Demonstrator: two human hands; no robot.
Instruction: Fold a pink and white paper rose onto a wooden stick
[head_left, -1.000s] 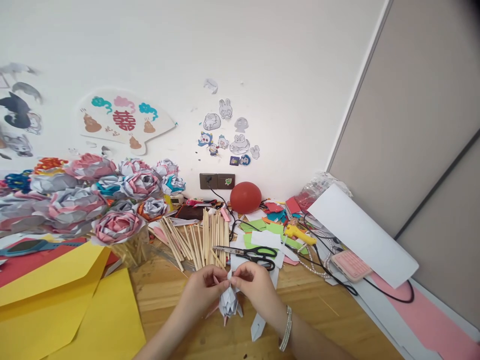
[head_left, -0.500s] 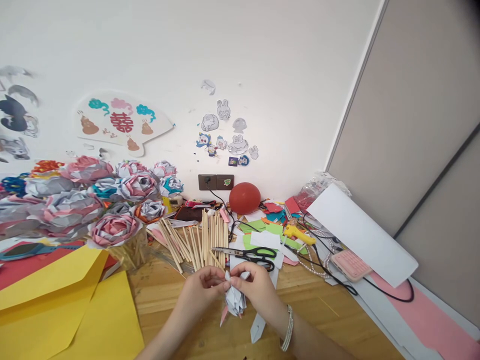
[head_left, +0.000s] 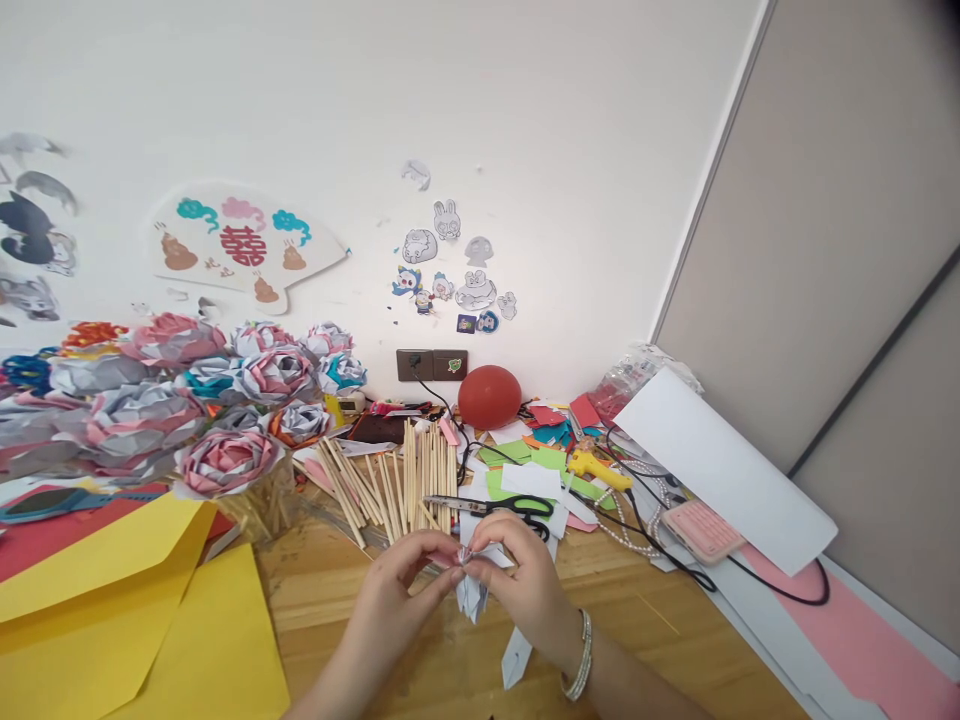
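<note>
Both hands meet over the wooden table, pinching a small folded paper piece in white with a little pink. My left hand grips its upper end from the left between thumb and fingertips. From the right, my right hand pinches the same end, and a bracelet circles that wrist. The pleated white folds hang below the fingertips. A white paper strip with a pointed end lies under my right hand. Just beyond the hands are black-and-green scissors, partly covered by my right fingers.
Wooden sticks lie behind the hands. Finished paper flowers stand at left above yellow paper. At right are a yellow glue gun with its cord, a pink calculator-like device and white sheets. A red balloon rests against the wall.
My fingers have shifted their pinch on the folded paper, and its gathered end now shows between the fingertips. The pink tip that stuck out below is no longer visible.
</note>
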